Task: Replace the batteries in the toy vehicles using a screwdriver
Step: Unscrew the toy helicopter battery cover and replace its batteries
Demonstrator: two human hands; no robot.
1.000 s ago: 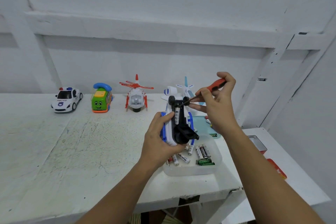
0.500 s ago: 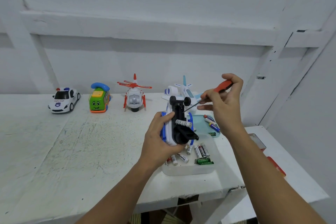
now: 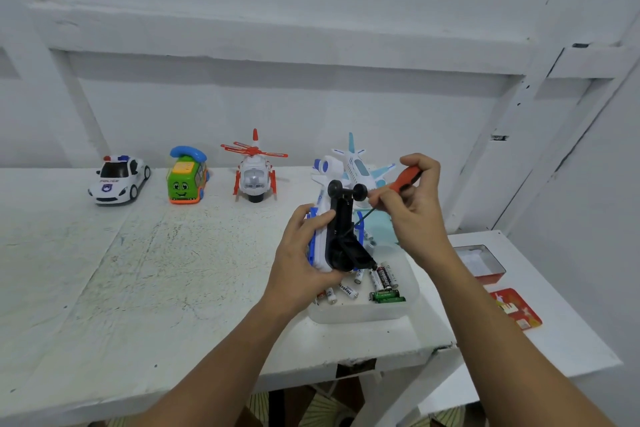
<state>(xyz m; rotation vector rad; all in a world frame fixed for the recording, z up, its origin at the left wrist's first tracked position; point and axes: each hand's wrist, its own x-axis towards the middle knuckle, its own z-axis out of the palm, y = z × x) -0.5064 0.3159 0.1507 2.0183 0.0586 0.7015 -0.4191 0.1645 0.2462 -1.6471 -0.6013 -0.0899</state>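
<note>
- Your left hand [image 3: 298,264] grips the white-and-blue toy vehicle with the black underside [image 3: 341,236], held nose-up just above the tray, its two wheels on top.
- Your right hand [image 3: 412,205] pinches the orange-handled screwdriver [image 3: 405,179], its tip at the edge of the black underside.
- One clear plastic tray [image 3: 363,314] on the white counter [image 3: 138,270] holds loose batteries [image 3: 382,279], two of them green; the toy hides some, so you get no full count.
- Four toys line the back: white police car [image 3: 119,179], green bus [image 3: 187,180], red-and-white helicopter [image 3: 255,177], white-and-blue airplane [image 3: 358,168].
</note>
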